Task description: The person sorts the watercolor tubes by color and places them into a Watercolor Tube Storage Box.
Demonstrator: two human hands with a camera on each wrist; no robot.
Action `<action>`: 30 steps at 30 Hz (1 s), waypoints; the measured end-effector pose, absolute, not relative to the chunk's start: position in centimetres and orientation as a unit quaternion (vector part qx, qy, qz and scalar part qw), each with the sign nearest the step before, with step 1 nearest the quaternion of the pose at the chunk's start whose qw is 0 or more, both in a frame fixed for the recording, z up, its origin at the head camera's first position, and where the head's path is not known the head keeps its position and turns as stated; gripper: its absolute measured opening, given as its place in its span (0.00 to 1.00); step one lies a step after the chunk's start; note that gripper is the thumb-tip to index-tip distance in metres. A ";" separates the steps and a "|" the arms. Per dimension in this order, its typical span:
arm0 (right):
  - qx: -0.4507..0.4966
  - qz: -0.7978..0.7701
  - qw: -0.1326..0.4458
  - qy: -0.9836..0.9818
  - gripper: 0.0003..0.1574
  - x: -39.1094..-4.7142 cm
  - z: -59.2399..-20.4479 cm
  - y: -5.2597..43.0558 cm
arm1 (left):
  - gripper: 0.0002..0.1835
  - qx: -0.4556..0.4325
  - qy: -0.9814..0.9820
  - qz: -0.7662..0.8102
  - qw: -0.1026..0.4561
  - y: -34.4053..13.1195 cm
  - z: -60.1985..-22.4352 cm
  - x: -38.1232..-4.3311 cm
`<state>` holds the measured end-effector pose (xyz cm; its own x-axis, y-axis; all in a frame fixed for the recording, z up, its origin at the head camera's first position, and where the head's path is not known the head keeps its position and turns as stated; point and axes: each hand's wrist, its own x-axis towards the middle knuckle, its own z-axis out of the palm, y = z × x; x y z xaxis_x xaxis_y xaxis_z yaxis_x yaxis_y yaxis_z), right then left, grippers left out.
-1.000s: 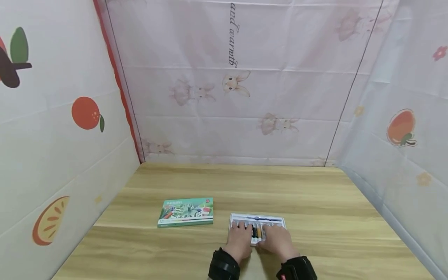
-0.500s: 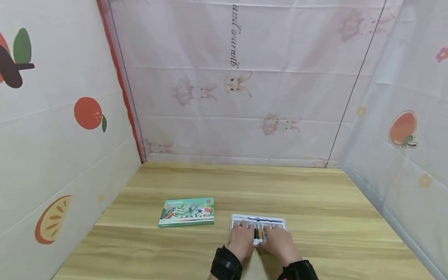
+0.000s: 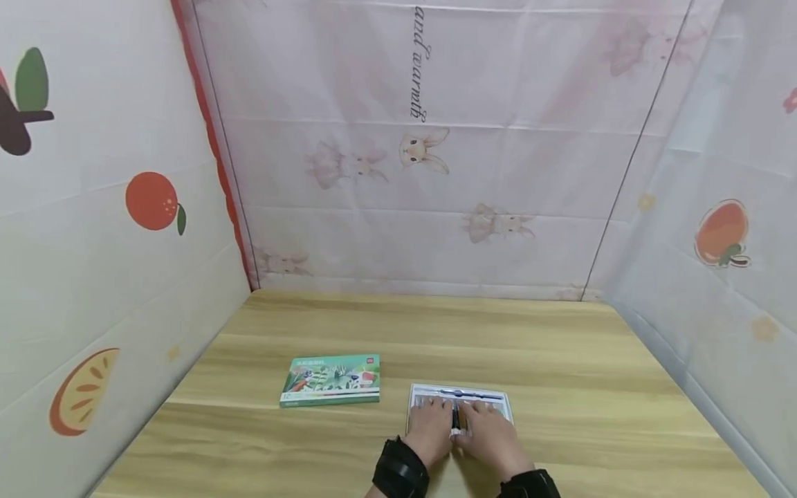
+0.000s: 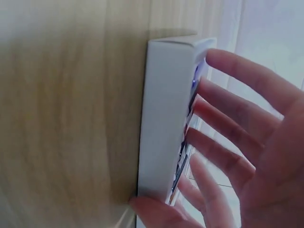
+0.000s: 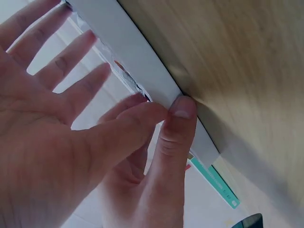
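A shallow white box (image 3: 414, 391) lies on the table, showing paint tubes (image 3: 456, 420) and a slim dark brush (image 3: 470, 394) along its far side. My left hand (image 3: 429, 430) rests over the left part of the tubes. In the left wrist view its fingers spread across the top, thumb at the box's side wall (image 4: 161, 118). Over the right part lies my right hand (image 3: 492, 437), fingers extended onto the tubes. The right wrist view has both thumbs close together at the box's side wall (image 5: 126, 45). Between the hands, a black and an ochre tube show; the hands hide the others.
A green illustrated box (image 3: 331, 380) lies flat to the left of the white box on the wood-grain table (image 3: 249, 443). Printed cloth hangs at the back (image 3: 349, 242) and along both sides. Each wrist wears a black band (image 3: 401, 467).
My right hand has shifted slightly left over the tubes, narrowing the gap between the hands. The left hand stays about where it was. The white box and green box have not visibly moved.
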<state>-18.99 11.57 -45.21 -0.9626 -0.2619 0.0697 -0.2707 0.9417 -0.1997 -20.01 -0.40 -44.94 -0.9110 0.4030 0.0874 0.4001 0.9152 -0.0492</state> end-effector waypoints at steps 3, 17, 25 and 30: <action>0.142 0.097 0.023 -0.985 0.37 -19.1 -45.0 11.4 | 0.27 -0.200 -0.976 0.053 0.073 -0.4 -44.8 -20.2; 0.129 0.082 0.004 -0.988 0.36 -19.3 -44.5 11.1 | 0.31 -0.222 -0.969 0.079 0.071 -1.0 -44.9 -20.7; 0.149 0.074 0.025 -0.986 0.36 -19.1 -44.4 11.2 | 0.31 -0.293 -0.956 0.003 -0.008 -2.9 -44.2 -21.6; 0.184 0.086 0.038 -0.978 0.42 -19.2 -45.1 12.1 | 0.34 -0.310 -0.933 -0.170 -0.072 -6.3 -43.4 -21.8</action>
<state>-19.24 12.06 -45.15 -0.9297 -0.3526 0.1061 -0.3657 0.9177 -0.1548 -21.76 -6.29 -43.39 -0.7980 0.6019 -0.0290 0.5528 0.7503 0.3626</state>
